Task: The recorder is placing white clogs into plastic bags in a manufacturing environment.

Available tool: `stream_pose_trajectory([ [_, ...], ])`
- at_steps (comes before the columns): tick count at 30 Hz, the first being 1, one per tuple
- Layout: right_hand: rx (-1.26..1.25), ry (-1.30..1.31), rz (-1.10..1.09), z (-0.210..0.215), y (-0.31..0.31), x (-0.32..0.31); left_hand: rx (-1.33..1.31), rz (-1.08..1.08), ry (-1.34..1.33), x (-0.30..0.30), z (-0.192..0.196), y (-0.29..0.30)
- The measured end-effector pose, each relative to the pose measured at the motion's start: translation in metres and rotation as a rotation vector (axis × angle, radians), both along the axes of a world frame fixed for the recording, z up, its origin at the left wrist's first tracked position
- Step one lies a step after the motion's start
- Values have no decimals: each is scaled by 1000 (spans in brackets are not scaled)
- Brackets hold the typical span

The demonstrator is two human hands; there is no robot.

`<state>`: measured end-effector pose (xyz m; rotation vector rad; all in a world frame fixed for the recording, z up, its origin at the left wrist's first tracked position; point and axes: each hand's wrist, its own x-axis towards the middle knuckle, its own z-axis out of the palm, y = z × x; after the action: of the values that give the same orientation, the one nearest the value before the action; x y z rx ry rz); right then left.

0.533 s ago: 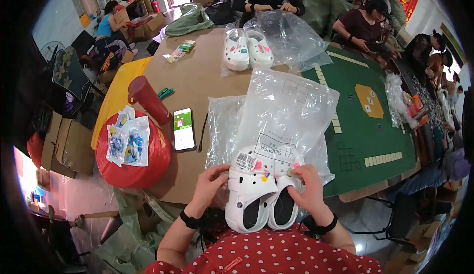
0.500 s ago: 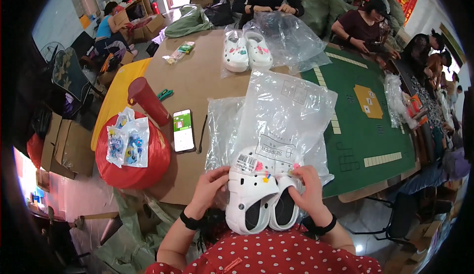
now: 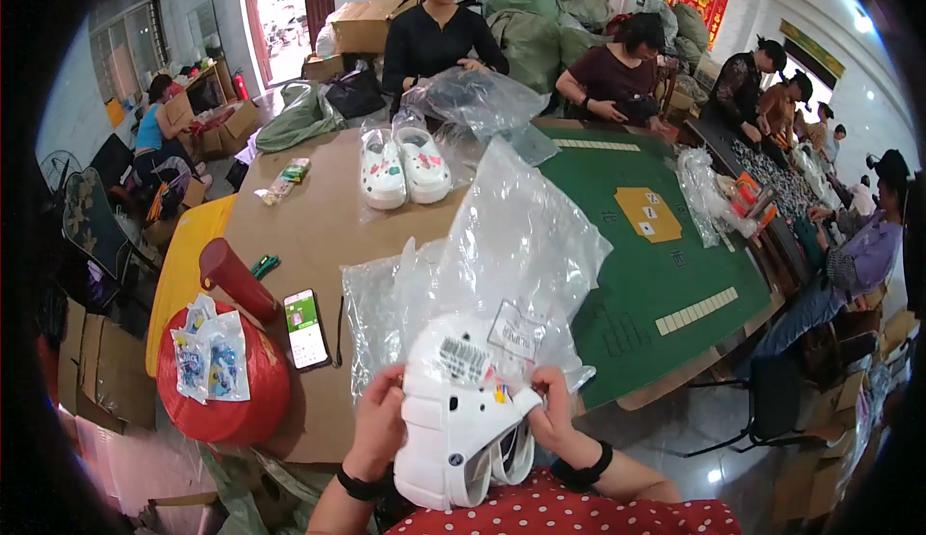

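A pair of white clogs [image 3: 434,438] with small charms lies tilted against the table's near edge, partly inside a clear plastic bag [image 3: 526,236]. The toe ends are under the film, while the heel ends stick out towards me. My left hand [image 3: 379,419] is closed at the left side of the bag's mouth, beside the clog. On the other side, my right hand [image 3: 554,417] pinches the bag's edge near a heel strap. Another clear bag [image 3: 371,313] lies flat beneath. The second clog is mostly hidden behind the first.
On the left stand a red roll [image 3: 231,410] topped with small charm packets, a red cup [image 3: 236,279] and a phone [image 3: 307,330]. Another pair of white clogs [image 3: 424,164] sits ahead, near a co-worker holding plastic. A green game mat [image 3: 632,284] covers the right side.
The view has tilted up and shifted right. The clogs have turned more onto their side, with the far one now largely hidden. Both hands stay at the bag's mouth.
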<state>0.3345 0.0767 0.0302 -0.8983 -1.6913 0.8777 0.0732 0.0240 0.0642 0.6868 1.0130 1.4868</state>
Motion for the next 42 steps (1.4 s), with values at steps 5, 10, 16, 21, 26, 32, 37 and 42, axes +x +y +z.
stream_pose_trajectory([
  [5,155,82,50,12,16,-26,314,48,40,-3,51,3],
  [10,19,-11,142,4,30,-49,445,164,566,-10,43,-9],
  [16,-116,-274,170,-25,41,-35,382,169,779,8,21,0],
  [21,0,-436,350,0,57,-12,343,150,938,6,28,17],
  [26,-7,-119,95,84,43,-3,270,198,805,7,25,29],
  [32,244,-217,124,115,41,-20,346,259,1032,1,24,28],
  [37,356,-285,136,131,47,-28,391,265,1094,-7,28,35],
  [42,169,-330,150,134,46,-34,575,284,1221,-9,36,50],
])
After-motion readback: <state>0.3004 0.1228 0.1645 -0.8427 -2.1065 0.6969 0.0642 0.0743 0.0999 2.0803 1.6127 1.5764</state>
